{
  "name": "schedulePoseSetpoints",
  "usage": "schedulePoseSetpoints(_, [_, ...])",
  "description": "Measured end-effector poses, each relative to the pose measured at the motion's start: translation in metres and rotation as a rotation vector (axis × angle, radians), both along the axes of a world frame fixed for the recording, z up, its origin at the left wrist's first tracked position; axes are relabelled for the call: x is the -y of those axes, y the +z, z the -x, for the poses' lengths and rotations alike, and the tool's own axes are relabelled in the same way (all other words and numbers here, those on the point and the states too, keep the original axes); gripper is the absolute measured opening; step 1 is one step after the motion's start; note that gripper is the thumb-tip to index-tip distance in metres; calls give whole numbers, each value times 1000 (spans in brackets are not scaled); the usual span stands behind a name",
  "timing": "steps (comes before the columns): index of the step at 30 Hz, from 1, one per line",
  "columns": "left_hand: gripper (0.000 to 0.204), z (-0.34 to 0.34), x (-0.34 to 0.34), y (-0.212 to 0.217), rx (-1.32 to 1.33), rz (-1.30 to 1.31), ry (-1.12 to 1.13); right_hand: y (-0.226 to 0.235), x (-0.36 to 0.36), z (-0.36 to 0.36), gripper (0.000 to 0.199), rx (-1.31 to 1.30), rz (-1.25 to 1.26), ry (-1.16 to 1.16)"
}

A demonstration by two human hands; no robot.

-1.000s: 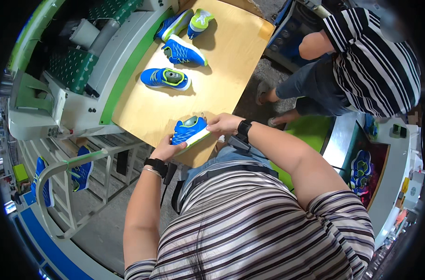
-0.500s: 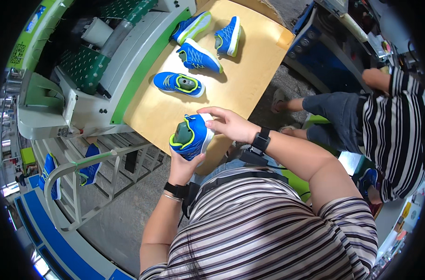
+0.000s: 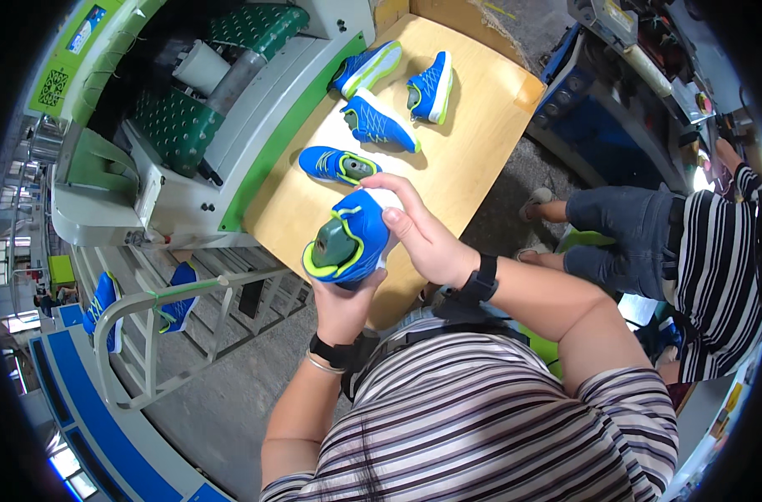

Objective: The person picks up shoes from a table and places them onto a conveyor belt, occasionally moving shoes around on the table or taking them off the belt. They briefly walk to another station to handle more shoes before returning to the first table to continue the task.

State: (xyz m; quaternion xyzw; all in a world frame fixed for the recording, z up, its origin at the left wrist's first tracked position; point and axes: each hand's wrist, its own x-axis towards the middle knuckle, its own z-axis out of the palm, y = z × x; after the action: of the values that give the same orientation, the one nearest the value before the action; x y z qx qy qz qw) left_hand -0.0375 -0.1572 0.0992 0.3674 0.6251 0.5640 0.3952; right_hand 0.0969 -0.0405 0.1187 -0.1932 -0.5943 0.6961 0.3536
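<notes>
Between my hands is a blue sneaker [image 3: 366, 222] with lime-green collar lining and a white sole, held above the table's near edge. A dark green shoe last [image 3: 336, 243] fills its opening. My left hand [image 3: 345, 305] grips it from below at the heel end. My right hand [image 3: 427, 238] closes on the toe end, thumb on top and fingers around the far side. Just beyond lies another blue sneaker [image 3: 324, 162], also with a last in it. Farther back on the wooden table [image 3: 473, 109] are more sneakers of the same kind, one a tilted sneaker [image 3: 433, 88].
A large machine with a green studded roller [image 3: 176, 125] stands at the left. Below it, a metal rack [image 3: 222, 293] carries two blue sneakers [image 3: 178, 297]. A co-worker in a striped shirt [image 3: 715, 251] is at the right, beside a blue machine [image 3: 598, 117].
The sneaker in my hands has come up closer to me, its toe end tilting. My right hand has shifted to a fuller grip around the toe. The whole view has shifted slightly.
</notes>
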Motion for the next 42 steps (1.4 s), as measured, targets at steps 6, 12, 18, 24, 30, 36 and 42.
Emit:
schedulePoseSetpoints(6, [85,22,-6,-17,-545,-194,79,21,-4,3,44,-98,-73,16])
schedulePoseSetpoints(12, [74,58,-9,11,-1065,-474,68,34,-14,-19,55,-10,473,304])
schedulePoseSetpoints(18, [63,72,-6,0,-1212,-512,61,9,-5,-19,56,-38,418,280])
schedulePoseSetpoints(24, [54,68,13,-88,-1560,-219,-272,-88,-33,-20,42,270,311,328])
schedulePoseSetpoints(30, [54,58,25,-108,-1323,136,-550,-155,-28,-25,28,595,113,187])
schedulePoseSetpoints(36, [54,47,-31,-108,-794,371,31,-156,-25,-3,32,704,33,114])
schedulePoseSetpoints(42, [44,40,-37,-118,-705,446,67,-157,-25,7,29,817,-158,87])
